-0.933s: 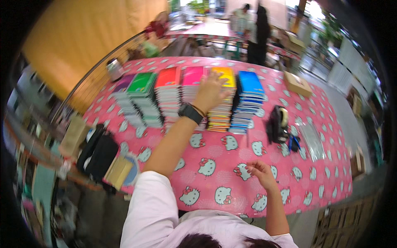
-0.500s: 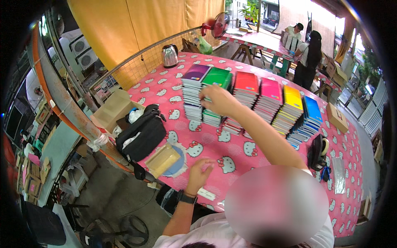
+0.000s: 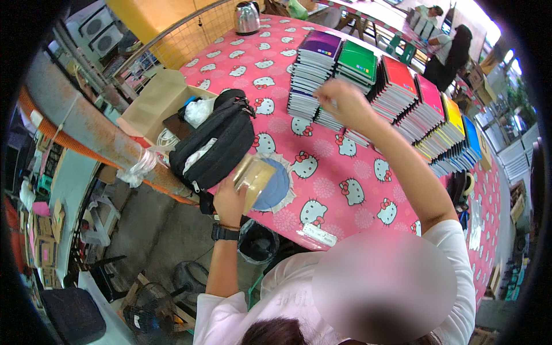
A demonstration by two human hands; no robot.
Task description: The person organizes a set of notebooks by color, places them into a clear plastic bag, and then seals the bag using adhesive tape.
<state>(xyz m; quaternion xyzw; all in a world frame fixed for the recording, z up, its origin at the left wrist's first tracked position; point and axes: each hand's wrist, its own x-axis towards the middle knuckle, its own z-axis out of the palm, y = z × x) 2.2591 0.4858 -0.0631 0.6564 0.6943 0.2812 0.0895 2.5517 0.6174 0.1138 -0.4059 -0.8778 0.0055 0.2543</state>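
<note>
The left hand [image 3: 230, 198] is closing its fingers around a tan flat packet [image 3: 253, 178] at the near left edge of a pink cartoon-print table [image 3: 339, 190], just beside a black bag [image 3: 221, 144]. The packet is lying over a blue round patch [image 3: 275, 187] on the cloth. The right hand [image 3: 339, 100] is curling loosely into a blurred fist above the near end of a row of notebook stacks; whether it is pinching anything cannot be told. Left of the bag, an open cardboard box [image 3: 152, 103] is sitting. Farther off, a metal kettle [image 3: 247, 17] is standing. The stacks are running rightward: purple notebooks [image 3: 316, 60], green notebooks [image 3: 356, 63], red notebooks [image 3: 397, 83], then pink, yellow and blue. At the far right a person in dark clothes [image 3: 451, 54] is standing.
</note>
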